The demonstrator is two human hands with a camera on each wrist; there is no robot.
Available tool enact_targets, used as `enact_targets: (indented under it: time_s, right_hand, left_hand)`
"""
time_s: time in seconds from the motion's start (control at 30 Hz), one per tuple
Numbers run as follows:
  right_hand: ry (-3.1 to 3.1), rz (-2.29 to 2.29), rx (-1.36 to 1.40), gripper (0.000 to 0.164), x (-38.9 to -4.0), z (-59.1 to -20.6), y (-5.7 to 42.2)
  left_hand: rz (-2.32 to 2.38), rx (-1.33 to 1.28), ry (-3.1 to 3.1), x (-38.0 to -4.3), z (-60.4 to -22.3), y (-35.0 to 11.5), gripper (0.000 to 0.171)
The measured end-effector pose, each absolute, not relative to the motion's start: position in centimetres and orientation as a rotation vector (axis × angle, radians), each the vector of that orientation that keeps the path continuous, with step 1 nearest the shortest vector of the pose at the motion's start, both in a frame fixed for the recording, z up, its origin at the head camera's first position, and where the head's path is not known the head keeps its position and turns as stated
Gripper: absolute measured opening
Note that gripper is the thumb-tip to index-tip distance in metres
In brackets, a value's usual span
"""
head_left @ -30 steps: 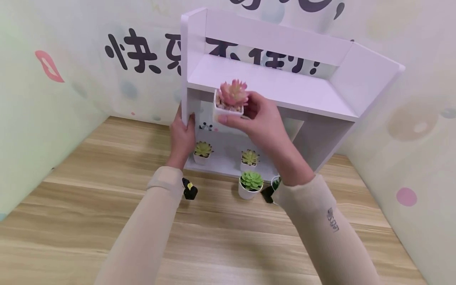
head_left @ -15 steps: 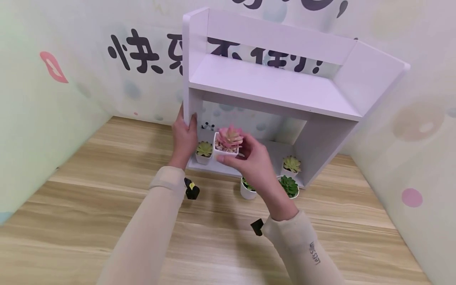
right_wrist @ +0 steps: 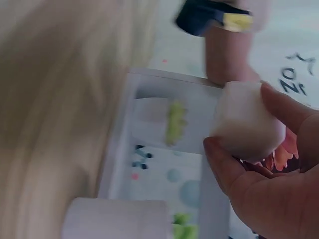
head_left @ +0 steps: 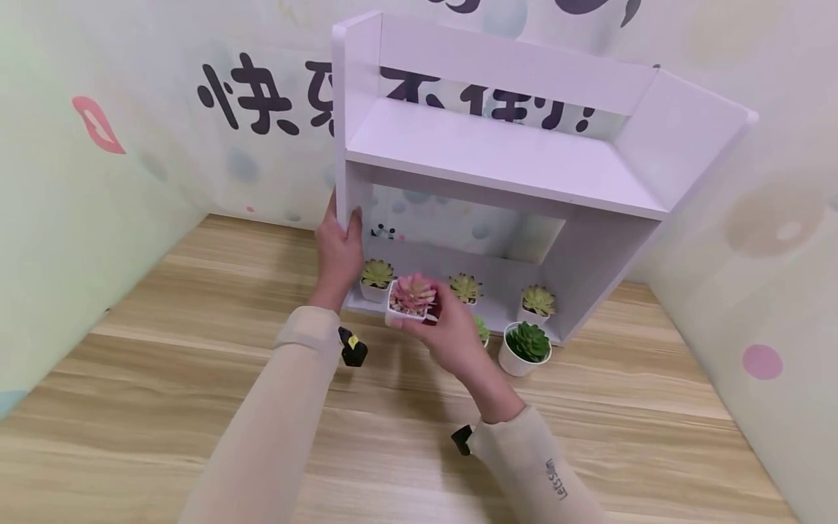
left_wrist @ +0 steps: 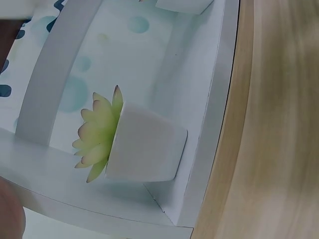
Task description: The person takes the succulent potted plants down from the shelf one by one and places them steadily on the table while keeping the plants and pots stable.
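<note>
My left hand (head_left: 339, 255) grips the left side panel of a white two-tier shelf (head_left: 497, 156), its thumb on the inner face. My right hand (head_left: 452, 338) holds a square white pot with a pink succulent (head_left: 412, 295) by its sides, in front of the lower tier. In the right wrist view fingers and thumb pinch that white pot (right_wrist: 246, 122). Just left of it, a yellow-green potted succulent (head_left: 376, 278) stands on the lower tier; the left wrist view shows its pot (left_wrist: 147, 144) near the side panel.
Two more pale succulents stand on the lower tier, one mid-shelf (head_left: 465, 287) and another at the right (head_left: 537, 302). On the wooden table (head_left: 380, 451), a dark green succulent (head_left: 527, 346) stands before the shelf. A bright green one (head_left: 483, 329) is partly behind my right hand.
My right hand has lowered the pink succulent from upper-tier height to the lower tier's front edge, moving slightly left. My left hand keeps its grip on the side panel.
</note>
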State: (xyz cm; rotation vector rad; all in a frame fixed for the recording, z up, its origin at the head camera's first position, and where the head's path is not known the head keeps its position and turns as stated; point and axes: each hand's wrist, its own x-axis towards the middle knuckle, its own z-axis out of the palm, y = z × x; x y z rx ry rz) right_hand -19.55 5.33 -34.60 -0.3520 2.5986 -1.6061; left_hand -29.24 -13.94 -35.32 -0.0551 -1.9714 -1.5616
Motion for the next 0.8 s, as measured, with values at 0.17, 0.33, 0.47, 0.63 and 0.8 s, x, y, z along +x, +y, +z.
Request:
enact_targets:
  time_s: [0.17,0.33,0.47,0.63,0.8]
  right_hand:
    - [2.682,-1.435,-0.383,0.074,-19.7,-36.3,4.8]
    - [2.696,-1.361,-0.377,0.067,-19.9,-37.6,4.6]
    - [2.692,-1.266,-0.371,0.063,-20.1,-38.2,4.7]
    - [2.68,-1.187,-0.337,0.062,-20.1,-38.5,4.8]
    - [2.69,-1.132,-0.293,0.065,-20.3,-38.5,4.8]
  left_hand:
    - [-1.552,-0.046,-1.95,-29.2,-35.3,-14.0,0.048]
    - [-1.552,-0.049,-1.958,-29.2,-35.4,-13.9,0.049]
    - [-1.553,-0.061,-1.942,-29.2,-35.5,-13.8,0.049]
    - [-1.559,-0.076,-1.932,-29.2,-35.5,-13.7,0.049]
    - [-1.57,-0.078,-1.934,-29.1,-35.4,-13.7,0.048]
